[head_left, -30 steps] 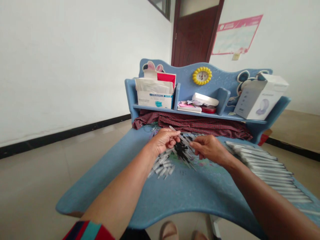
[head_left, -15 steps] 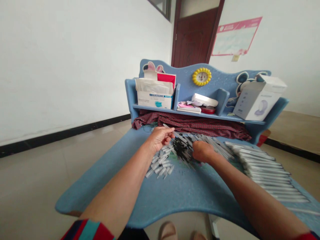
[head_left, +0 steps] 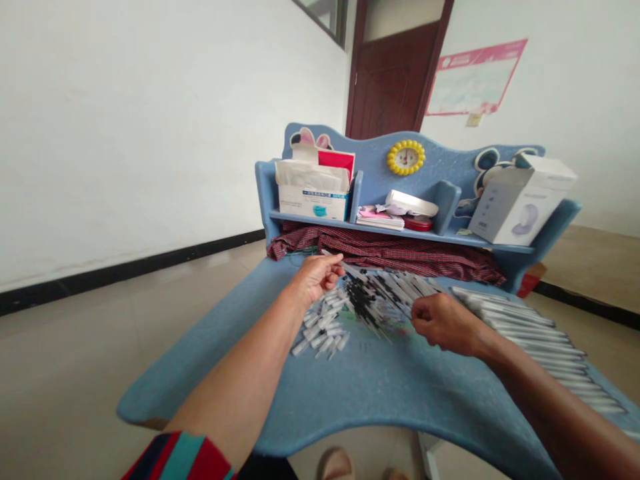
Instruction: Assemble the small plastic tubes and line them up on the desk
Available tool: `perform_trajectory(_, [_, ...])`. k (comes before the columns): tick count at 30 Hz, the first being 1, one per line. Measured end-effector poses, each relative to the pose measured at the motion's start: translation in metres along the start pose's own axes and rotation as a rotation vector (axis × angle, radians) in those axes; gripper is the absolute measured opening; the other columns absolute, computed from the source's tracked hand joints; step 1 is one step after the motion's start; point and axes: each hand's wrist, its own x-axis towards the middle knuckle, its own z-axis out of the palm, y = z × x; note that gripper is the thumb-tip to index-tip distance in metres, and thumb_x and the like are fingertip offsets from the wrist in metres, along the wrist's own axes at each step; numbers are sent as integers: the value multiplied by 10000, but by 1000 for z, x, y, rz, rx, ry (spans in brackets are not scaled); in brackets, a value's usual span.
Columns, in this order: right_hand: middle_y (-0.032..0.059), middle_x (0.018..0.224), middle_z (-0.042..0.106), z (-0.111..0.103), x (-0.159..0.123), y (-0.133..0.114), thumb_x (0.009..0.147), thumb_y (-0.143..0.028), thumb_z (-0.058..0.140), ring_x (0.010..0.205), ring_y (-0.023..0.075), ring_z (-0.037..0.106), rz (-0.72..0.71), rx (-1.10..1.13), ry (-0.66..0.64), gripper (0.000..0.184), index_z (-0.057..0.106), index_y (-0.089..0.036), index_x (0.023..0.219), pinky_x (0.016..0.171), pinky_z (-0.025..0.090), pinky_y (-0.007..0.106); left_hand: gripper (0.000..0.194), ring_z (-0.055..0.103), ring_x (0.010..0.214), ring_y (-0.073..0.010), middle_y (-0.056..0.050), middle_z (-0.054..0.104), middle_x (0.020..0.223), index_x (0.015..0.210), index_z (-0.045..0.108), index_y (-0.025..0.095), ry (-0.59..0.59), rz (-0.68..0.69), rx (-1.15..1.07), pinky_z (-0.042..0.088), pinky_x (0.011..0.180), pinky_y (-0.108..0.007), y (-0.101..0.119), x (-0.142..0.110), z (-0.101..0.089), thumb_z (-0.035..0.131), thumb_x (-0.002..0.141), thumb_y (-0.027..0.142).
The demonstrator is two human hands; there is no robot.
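Head view, left hand: the left hand (head_left: pixel 320 277) is above the far middle of the bench (head_left: pixel 380 393), its thumb and forefinger pinched together on a slim clear tube (head_left: pixel 354 271), the other fingers curled under.
Slim clear tube: over the far left edge of the loose pieces; its long axis slants from far left to near right, one end showing past the thumb on the far left side, the other toward the pile.
Right hand: the right hand (head_left: pixel 445 323) is just right of the pile, fingers curled in toward the palm; whether they grip anything cannot be told, as the knuckles hide the inside.
Black-ended sticks: the black-ended sticks (head_left: pixel 364 300) lie in a heap between the hands, mostly slanting from far left to near right.
Clear tubes: the loose clear tubes (head_left: pixel 400 285) lie just right of that heap and far of the right hand, on much the same slant.
White caps: the short white caps (head_left: pixel 320 330) lie in a scattered heap near of the left hand, pointing several ways, many from near left to far right.
Row of pens: the row of pens (head_left: pixel 545 347) lies at the right of the bench, side by side, long axes running left to right and tipping nearer at the right end.
Checked cloth: the checked cloth (head_left: pixel 400 255) lies bunched along the far edge, under the shelf (head_left: pixel 320 219).
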Motion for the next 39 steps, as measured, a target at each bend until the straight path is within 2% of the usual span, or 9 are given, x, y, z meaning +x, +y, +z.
perform_trajectory(5, [-13,485,535,-2,-14,-2,673,-140,448,459,78,445,-65,-36,41,163,551,-169,549,460,262,196,196,358,312,-24,-14,539,477,603,500,122,48,6,-23,183,304,-138,2,-1,0,599,748,209])
perform_trajectory(11, [-10,499,512,-4,-13,-2,687,-159,461,485,84,419,-53,-80,44,165,555,-170,551,475,253,200,217,356,304,-28,-6,522,456,585,484,125,92,3,-2,177,298,-143,4,-1,0,610,737,214])
perform_trajectory(21, [-12,515,456,0,-7,-2,691,-202,472,510,86,351,-78,-102,25,163,555,-168,554,490,232,211,182,356,307,-25,-11,533,475,603,516,114,55,2,89,181,305,-146,-2,-1,4,614,724,208])
perform_trajectory(26, [-15,512,449,-2,-6,-4,676,-174,453,497,82,342,-102,-109,57,146,545,-171,563,491,223,218,181,352,305,-25,-17,538,480,602,514,115,50,-9,68,177,305,-147,-1,-2,3,600,736,202])
perform_trajectory(32, [-13,481,451,-7,-6,-14,683,-173,440,447,79,320,-135,-224,98,165,536,-176,550,484,198,241,180,356,304,-26,-19,538,473,598,508,115,85,-20,52,171,302,-141,1,-4,5,598,738,181])
perform_trajectory(35, [-10,483,467,-8,-2,-18,682,-169,444,448,80,340,-164,-202,111,168,547,-176,549,479,206,236,189,355,297,-29,-22,542,474,592,508,114,63,-24,52,169,292,-143,-1,-4,8,605,736,188])
perform_trajectory(39, [-2,522,524,-8,12,-21,726,-195,446,482,89,422,-199,-54,221,196,587,-172,593,482,250,215,195,343,289,-22,-28,553,483,591,513,113,-17,-41,0,170,285,-138,-3,-8,15,610,739,194])
